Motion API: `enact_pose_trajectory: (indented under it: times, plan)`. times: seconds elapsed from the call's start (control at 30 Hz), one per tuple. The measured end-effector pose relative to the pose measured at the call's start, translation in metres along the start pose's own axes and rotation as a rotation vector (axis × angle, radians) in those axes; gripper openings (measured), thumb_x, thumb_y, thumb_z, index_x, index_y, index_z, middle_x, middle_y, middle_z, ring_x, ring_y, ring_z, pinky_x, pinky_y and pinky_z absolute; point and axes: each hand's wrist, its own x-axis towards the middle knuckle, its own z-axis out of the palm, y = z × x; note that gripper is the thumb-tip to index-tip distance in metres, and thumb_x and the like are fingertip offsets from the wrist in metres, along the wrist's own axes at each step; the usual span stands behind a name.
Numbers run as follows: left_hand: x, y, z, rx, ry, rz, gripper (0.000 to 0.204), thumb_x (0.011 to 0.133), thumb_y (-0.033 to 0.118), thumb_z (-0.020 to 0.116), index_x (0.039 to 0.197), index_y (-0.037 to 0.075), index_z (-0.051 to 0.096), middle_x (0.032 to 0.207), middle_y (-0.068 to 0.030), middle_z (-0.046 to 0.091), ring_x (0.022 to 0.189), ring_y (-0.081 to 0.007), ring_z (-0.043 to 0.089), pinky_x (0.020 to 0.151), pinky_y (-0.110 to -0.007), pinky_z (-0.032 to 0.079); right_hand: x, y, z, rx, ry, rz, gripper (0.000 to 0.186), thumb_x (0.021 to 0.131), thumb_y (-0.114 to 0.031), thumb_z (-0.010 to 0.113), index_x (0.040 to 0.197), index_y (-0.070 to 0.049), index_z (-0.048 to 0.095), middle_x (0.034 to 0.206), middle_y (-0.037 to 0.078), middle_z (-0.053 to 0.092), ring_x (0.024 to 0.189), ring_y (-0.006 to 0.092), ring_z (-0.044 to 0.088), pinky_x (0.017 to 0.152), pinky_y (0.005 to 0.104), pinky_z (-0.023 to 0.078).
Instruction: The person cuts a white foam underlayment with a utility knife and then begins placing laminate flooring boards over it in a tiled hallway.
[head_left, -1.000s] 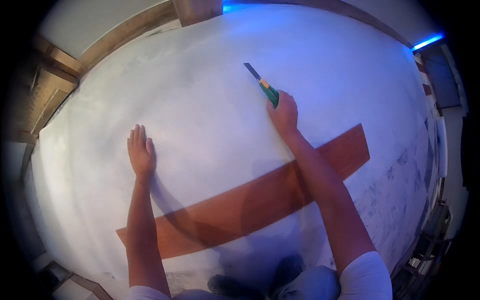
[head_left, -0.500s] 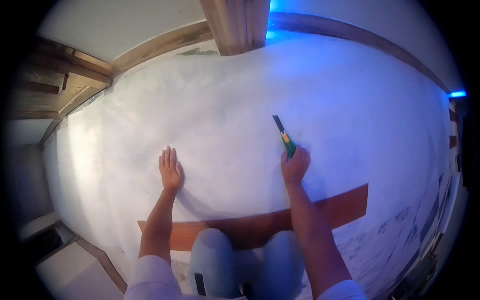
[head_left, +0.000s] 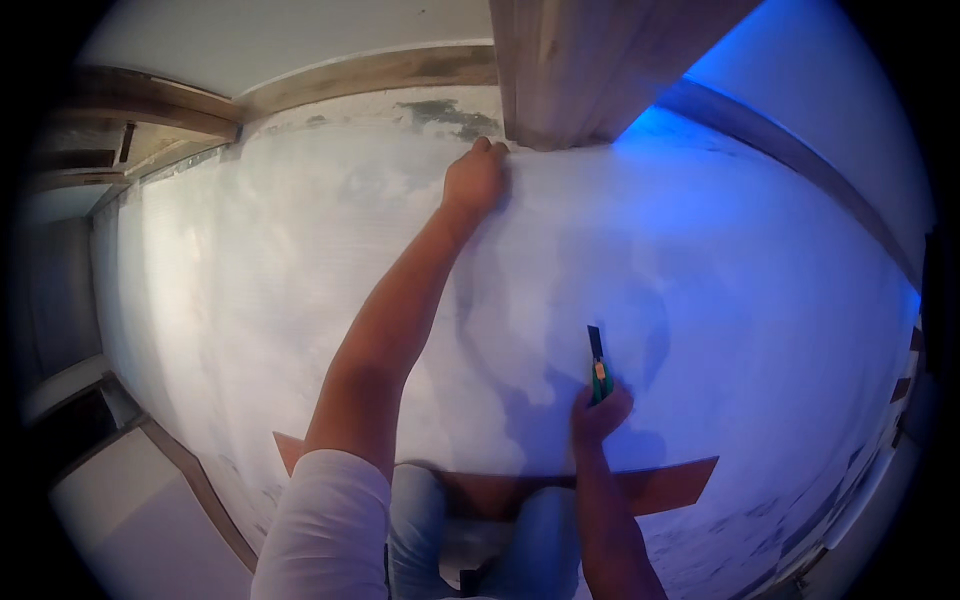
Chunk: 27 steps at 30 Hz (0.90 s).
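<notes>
My left hand (head_left: pixel 475 178) is stretched far forward, its fingers pressed flat on the white sheet (head_left: pixel 300 300) right at the foot of a wooden post (head_left: pixel 580 60). My right hand (head_left: pixel 598 412) stays close to my knees and grips a green utility knife (head_left: pixel 598 362), its blade pointing away from me over the sheet. A long brown plank (head_left: pixel 670 485) lies across the sheet just in front of my knees, partly hidden by my legs.
A wooden skirting strip (head_left: pixel 380 75) runs along the wall at the back. Blue light falls on the wall at the right (head_left: pixel 800 110). A wooden door frame (head_left: pixel 120 110) is at the left, and bare floor (head_left: pixel 120 500) lies at the lower left.
My left hand has moved from the middle of the sheet forward to the foot of the post. My head has leaned forward, so the post looms closer. The right hand keeps the knife.
</notes>
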Motion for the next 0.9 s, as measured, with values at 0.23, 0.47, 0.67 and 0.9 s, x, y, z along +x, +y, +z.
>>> enact_pose_trajectory:
  times: [0.23, 0.47, 0.67, 0.9]
  plan:
    - [-0.07, -0.006, 0.003, -0.19, 0.428, 0.264, 0.048, 0.076, -0.001, 0.067, 0.123, 0.008, 0.061, 0.131, -0.0201, 0.054, 0.121, -0.0385, 0.054, 0.096, -0.047, 0.048, -0.003, 0.005, 0.002, -0.031, -0.091, 0.01, 0.042, 0.078, -0.016, 0.066, 0.114, 0.002, 0.053, 0.107, 0.021, 0.057, 0.096, 0.041, 0.054, 0.088, 0.053, 0.041]
    - [-0.05, 0.02, 0.004, 0.09, 0.323, 0.495, 0.053, 0.081, 0.008, 0.064, 0.133, 0.011, 0.057, 0.144, -0.0112, 0.049, 0.135, -0.0339, 0.041, 0.116, -0.048, 0.03, -0.014, 0.012, 0.004, -0.046, -0.071, 0.008, 0.046, 0.079, -0.021, 0.064, 0.117, 0.003, 0.053, 0.104, 0.021, 0.057, 0.096, 0.0404, 0.053, 0.088, 0.0524, 0.041]
    - [-0.007, 0.025, 0.05, 0.013, 0.271, 0.387, 0.048, 0.083, 0.01, 0.06, 0.13, 0.008, 0.058, 0.131, -0.0099, 0.059, 0.122, -0.0332, 0.05, 0.107, -0.048, 0.036, -0.009, 0.008, -0.002, -0.021, -0.081, 0.045, 0.047, 0.078, -0.022, 0.066, 0.116, 0.003, 0.054, 0.101, 0.021, 0.057, 0.091, 0.04, 0.054, 0.088, 0.0531, 0.041]
    - [-0.012, 0.021, 0.055, 0.015, 0.255, 0.45, 0.044, 0.081, 0.002, 0.056, 0.125, 0.006, 0.061, 0.136, -0.0085, 0.056, 0.125, -0.0313, 0.049, 0.107, -0.045, 0.038, 0.0, 0.002, -0.007, 0.037, -0.092, 0.099, 0.038, 0.079, -0.021, 0.07, 0.106, 0.002, 0.056, 0.098, 0.02, 0.058, 0.09, 0.0392, 0.055, 0.085, 0.0498, 0.042]
